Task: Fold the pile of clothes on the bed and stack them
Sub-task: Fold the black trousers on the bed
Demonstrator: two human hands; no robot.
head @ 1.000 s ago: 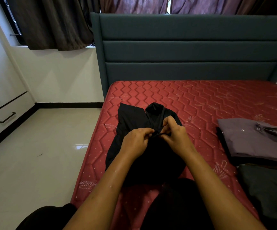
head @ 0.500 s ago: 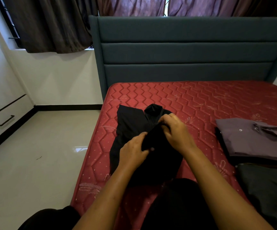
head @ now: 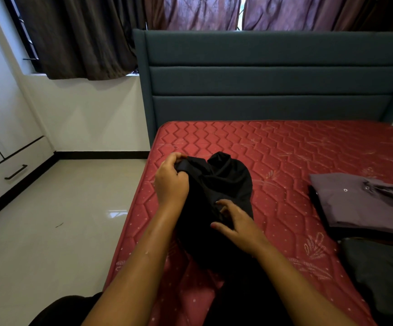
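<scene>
The black garment (head: 226, 182) lies in the centre of the frame, on the red mattress (head: 284, 147). The left hand (head: 170, 182) grips its upper-left edge — the right hand (head: 236, 223) rests on it lower, fingers relaxed and spread, gripping nothing.

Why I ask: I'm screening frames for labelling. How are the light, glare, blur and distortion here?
Head view: dim, lit mainly from the curtain gap above the headboard; a glare patch shines on the floor tiles; the black garment loses its folds in shadow; the wide-angle lens splays the headboard's sides outward; the left hand and right hand look sharp, with no evident motion blur.
</scene>
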